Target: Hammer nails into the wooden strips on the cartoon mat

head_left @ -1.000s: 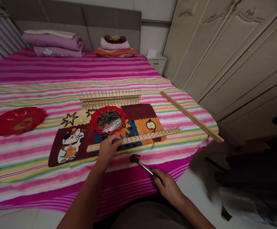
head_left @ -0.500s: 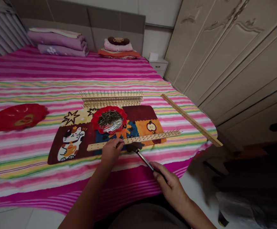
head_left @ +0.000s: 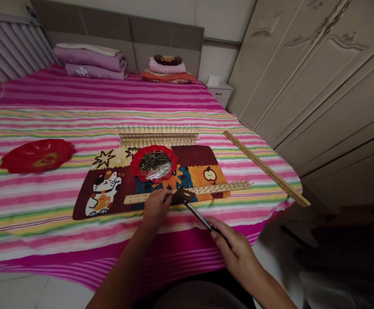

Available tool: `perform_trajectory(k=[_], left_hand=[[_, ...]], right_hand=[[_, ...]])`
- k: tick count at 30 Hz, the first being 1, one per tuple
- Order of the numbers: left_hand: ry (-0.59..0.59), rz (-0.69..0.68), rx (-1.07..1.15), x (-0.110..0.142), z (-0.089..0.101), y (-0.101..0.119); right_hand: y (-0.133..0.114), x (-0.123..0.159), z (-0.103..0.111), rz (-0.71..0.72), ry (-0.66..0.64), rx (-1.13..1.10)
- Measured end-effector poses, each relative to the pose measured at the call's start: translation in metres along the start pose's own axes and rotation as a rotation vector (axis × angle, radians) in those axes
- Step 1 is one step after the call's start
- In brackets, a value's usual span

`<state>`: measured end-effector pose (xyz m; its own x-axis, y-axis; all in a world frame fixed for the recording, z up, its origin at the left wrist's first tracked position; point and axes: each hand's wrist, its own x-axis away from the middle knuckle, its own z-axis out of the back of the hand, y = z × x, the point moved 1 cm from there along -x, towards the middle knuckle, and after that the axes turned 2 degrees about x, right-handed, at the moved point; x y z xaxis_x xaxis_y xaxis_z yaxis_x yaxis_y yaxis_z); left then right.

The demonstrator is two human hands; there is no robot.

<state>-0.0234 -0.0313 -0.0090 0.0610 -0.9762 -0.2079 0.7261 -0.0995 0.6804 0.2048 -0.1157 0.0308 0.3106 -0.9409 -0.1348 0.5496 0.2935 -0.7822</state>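
Observation:
My right hand [head_left: 235, 246] is wrapped round the dark grip of a hammer [head_left: 199, 216] with a shiny metal shaft. The dark, blurred hammer head is at the wooden strip [head_left: 137, 198], just right of my left fingertips. My left hand [head_left: 156, 206] rests at the strip with thumb and finger pinched, seemingly on a nail that is mostly hidden. Slanting nails stick up along the strip's right part; small holes dot its left end. Behind it, a red scalloped bowl [head_left: 135, 167] holds a heap of loose nails [head_left: 154, 164]. Under these lies a patterned mat [head_left: 80, 206] with a cat picture.
More nail-studded wooden strips [head_left: 159, 135] lie behind the bowl, points upward. A red plate [head_left: 38, 156] is at the left, and a long bare wooden strip [head_left: 267, 169] lies diagonally near the bed's right edge. Folded bedding [head_left: 92, 60] sits at the back; a wardrobe [head_left: 318, 81] stands at the right.
The hammer head has risen from in front of the strip to over it, next to my left fingers. My left hand keeps its pinch. The whole view has shifted slightly.

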Motion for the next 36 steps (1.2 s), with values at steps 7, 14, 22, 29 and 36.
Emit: perform_trajectory(k=[7,14,22,29,36], left_hand=[[0.046,0.08,0.034,-0.01,0.028,-0.005],[-0.058,0.138,-0.538,-0.067,0.054,0.002],[-0.216,0.274,-0.639,-0.088,0.047,0.0],[-0.013,0.245,-0.13,-0.078,0.059,-0.014],[-0.045,0.421,0.811,-0.047,0.068,0.003]], right_hand=[[0.057,0.033,-0.022,-0.156,-0.102,-0.009],[0.075,0.031,-0.033,-0.228,-0.105,-0.062],[0.074,0.028,-0.031,-0.227,-0.105,-0.062],[0.066,0.024,-0.029,-0.204,-0.076,-0.062],[0.07,0.027,-0.032,-0.194,-0.092,-0.039]])
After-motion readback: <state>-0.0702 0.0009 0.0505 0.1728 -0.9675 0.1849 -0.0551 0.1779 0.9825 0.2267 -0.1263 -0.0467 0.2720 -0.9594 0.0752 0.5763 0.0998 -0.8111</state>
